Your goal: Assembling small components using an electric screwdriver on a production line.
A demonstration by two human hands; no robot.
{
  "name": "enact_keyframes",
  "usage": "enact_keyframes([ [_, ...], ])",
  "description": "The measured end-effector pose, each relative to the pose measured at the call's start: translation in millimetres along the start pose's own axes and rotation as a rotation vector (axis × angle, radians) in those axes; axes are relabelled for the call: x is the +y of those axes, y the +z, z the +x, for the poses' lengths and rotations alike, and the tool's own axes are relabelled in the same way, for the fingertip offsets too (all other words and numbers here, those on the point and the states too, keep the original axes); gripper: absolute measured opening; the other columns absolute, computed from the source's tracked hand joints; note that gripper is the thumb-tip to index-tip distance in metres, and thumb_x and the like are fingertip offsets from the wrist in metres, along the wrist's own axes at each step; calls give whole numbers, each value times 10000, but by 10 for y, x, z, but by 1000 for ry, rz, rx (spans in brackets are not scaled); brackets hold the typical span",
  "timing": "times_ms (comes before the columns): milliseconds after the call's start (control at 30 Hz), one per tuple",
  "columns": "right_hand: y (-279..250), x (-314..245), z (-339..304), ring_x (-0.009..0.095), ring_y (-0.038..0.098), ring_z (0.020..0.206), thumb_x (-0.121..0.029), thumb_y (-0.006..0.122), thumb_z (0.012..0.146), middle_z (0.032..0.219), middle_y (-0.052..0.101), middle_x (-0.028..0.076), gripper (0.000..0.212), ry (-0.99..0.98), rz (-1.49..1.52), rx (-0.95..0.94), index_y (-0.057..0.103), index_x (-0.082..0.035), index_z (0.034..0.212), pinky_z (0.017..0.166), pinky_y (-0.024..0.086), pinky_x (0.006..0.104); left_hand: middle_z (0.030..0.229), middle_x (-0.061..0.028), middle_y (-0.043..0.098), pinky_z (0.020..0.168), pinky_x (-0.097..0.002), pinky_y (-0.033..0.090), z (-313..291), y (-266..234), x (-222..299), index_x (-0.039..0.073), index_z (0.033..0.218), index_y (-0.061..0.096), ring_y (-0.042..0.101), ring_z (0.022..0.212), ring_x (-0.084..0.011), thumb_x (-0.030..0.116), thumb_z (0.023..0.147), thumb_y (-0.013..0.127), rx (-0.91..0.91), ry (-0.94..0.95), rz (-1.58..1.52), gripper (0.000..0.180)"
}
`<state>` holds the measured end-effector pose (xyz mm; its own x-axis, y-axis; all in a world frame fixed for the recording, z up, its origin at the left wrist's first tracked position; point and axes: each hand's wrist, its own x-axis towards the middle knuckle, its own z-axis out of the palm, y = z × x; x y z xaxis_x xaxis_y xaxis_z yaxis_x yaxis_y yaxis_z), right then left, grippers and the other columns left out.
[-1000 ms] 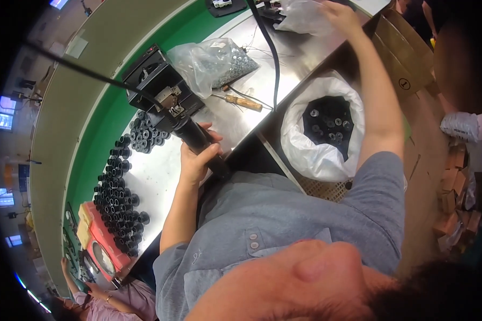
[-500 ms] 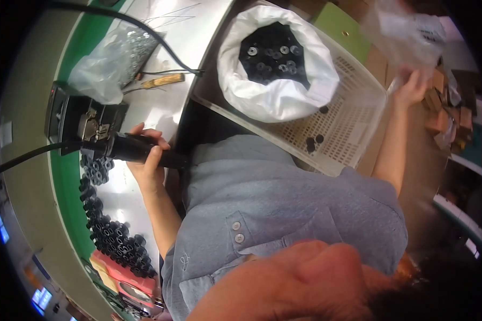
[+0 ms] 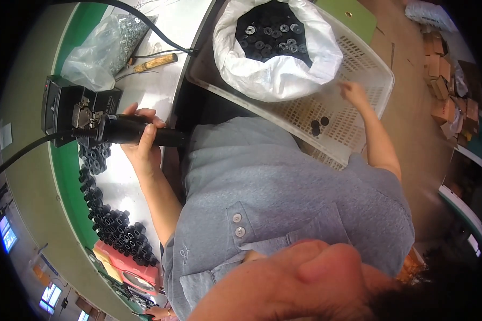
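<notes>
My left hand (image 3: 143,140) is wrapped round a black cylindrical corded tool (image 3: 136,130), its thumb lying over the body. The cable leaves the tool's left end, beside a black boxy device with metal fittings (image 3: 83,115). My right hand (image 3: 354,95) is over the white plastic crate (image 3: 377,93), with fingers partly stretched toward the white sack (image 3: 276,83) and nothing visible in them. Inside the sack are black round parts (image 3: 273,45), several with rings on them. A few loose black discs (image 3: 318,125) lie on the crate's bottom.
On the bench at left are a clear bag of metal washers (image 3: 126,48), a wooden-handled tool (image 3: 155,62), rows of black cylindrical parts (image 3: 115,227) and a red tray (image 3: 131,267). A green board (image 3: 348,18) is beyond the crate. Cardboard boxes (image 3: 439,69) stand at right. Another person's hand (image 3: 158,312) shows at lower left.
My right hand has let go of a clear plastic bag and moved left from beyond the crate to above it. My left hand keeps the black tool, shifted slightly.
</notes>
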<state>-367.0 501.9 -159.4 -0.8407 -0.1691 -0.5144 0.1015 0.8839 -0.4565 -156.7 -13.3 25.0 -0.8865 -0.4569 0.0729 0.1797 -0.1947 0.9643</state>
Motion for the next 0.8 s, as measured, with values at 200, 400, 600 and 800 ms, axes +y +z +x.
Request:
enact_keyframes([
  [200,-409,261,506,173,651,668,-216,552,868,815,680,82,231,-38,-97,398,659,-175,1069,610,490,305,971,-162,587,716,-338,502,6,-35,-15,-21,1230,433,595,768,-202,65,729,715,-24,9,23,581],
  [400,-163,335,472,180,661,764,-330,543,895,812,681,86,279,-93,195,438,665,-130,1046,672,504,289,956,-156,580,714,-357,498,63,32,-25,-20,1237,423,587,769,-213,104,752,703,25,36,121,573],
  [600,-326,-30,484,244,639,879,-401,433,938,974,655,136,464,116,1364,-41,578,-19,1157,708,532,338,955,-147,560,698,-363,495,131,84,1,-17,1253,393,580,776,-223,156,752,714,32,1,106,620],
  [800,541,939,1035,329,552,1071,-314,555,820,1218,542,195,579,306,47,-145,433,-58,1324,912,448,433,992,-133,560,778,-368,472,78,65,1,4,1261,397,564,825,-222,163,780,696,60,-12,168,588],
])
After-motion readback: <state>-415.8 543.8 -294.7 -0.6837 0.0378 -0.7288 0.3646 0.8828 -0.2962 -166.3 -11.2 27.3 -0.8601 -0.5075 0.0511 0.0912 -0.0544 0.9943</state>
